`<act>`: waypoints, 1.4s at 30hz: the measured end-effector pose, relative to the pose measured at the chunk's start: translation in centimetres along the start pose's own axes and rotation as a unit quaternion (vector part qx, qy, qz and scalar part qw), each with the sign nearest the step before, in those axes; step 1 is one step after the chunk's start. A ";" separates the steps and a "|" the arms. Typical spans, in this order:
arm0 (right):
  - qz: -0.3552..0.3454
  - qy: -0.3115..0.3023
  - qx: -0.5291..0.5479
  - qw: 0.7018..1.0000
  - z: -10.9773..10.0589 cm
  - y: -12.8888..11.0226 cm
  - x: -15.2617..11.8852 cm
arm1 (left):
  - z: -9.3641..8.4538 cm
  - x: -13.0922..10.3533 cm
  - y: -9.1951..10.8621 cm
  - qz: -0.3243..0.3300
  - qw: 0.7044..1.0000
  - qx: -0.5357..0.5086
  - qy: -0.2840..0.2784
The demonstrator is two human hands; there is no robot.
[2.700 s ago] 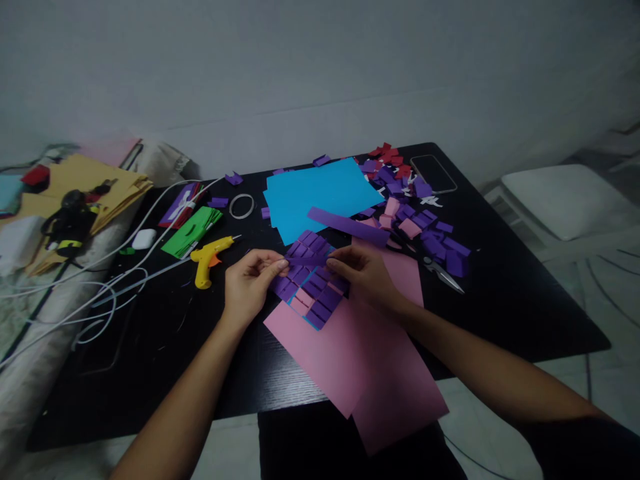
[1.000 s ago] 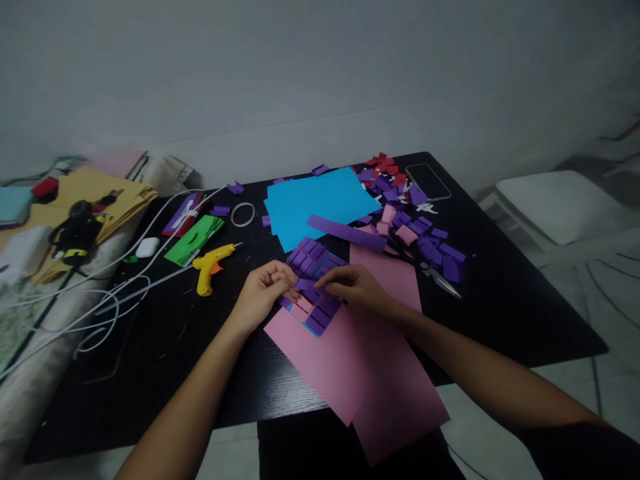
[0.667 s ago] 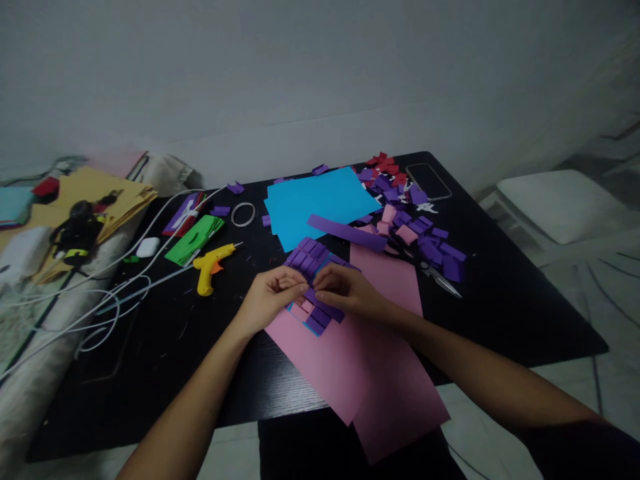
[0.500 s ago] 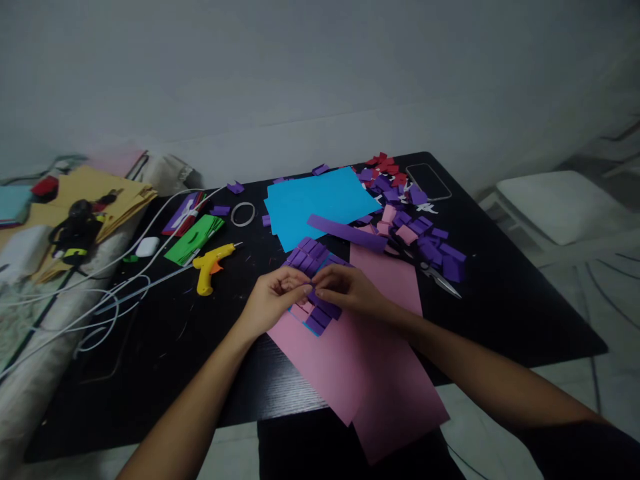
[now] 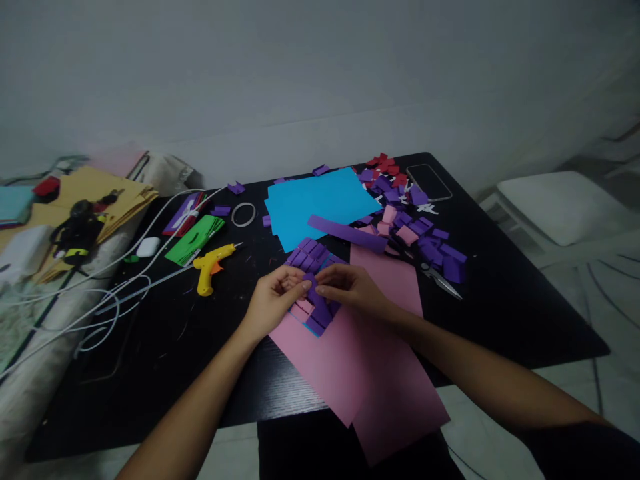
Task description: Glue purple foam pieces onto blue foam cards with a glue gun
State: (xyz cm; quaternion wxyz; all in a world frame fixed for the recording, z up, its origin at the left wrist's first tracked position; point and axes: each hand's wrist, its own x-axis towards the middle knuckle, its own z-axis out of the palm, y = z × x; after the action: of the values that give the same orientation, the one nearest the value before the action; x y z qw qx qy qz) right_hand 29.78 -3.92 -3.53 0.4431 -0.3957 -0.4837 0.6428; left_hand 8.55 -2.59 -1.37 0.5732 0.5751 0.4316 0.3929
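Note:
Between the fingertips of my left hand (image 5: pixel 275 297) and my right hand (image 5: pixel 350 290) is a small purple paper piece (image 5: pixel 311 283). Both hands are closed in a pinch on its two sides. Just under them lies a blue sheet covered with rows of purple and pink paper pieces (image 5: pixel 306 253); my hands hide part of it. Pink paper sheets (image 5: pixel 345 373) lie beneath, hanging over the table's front edge. A long purple paper strip (image 5: pixel 347 233) rests behind my right hand.
Blue sheets (image 5: pixel 320 203) lie at the back. Scissors (image 5: pixel 440 279) and heaped purple pieces (image 5: pixel 430 247) are to the right, near a phone-shaped outline (image 5: pixel 429 181). Leftward are a yellow glue gun (image 5: pixel 213 267), green paper (image 5: pixel 194 240), a tape ring (image 5: pixel 243 214) and white cables (image 5: pixel 117 300).
The purple piece between my fingertips has tipped up, so more of its face shows. My hands have stayed nearly in place.

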 end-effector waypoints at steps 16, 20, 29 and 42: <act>0.021 -0.015 0.049 0.998 0.1 0.1 0.1 | 0.2 0.1 -0.4 0.006 1.000 -0.022 0.013; 0.016 0.003 0.031 0.999 0.2 0.2 0.1 | 0.3 0.0 -0.3 0.015 1.000 -0.017 0.019; -0.028 0.047 -0.030 0.998 -0.1 0.6 0.3 | 0.4 -0.5 -0.1 0.066 0.994 0.083 0.029; -0.024 0.025 -0.017 0.999 0.1 0.1 0.2 | 0.4 -0.7 -0.8 0.064 0.993 0.098 0.021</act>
State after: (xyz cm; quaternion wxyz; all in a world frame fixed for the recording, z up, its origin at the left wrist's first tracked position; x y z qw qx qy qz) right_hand 29.59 -3.81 -3.60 0.4640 -0.4074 -0.4925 0.6134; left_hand 8.68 -3.37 -2.12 0.4788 0.6467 0.4424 0.3960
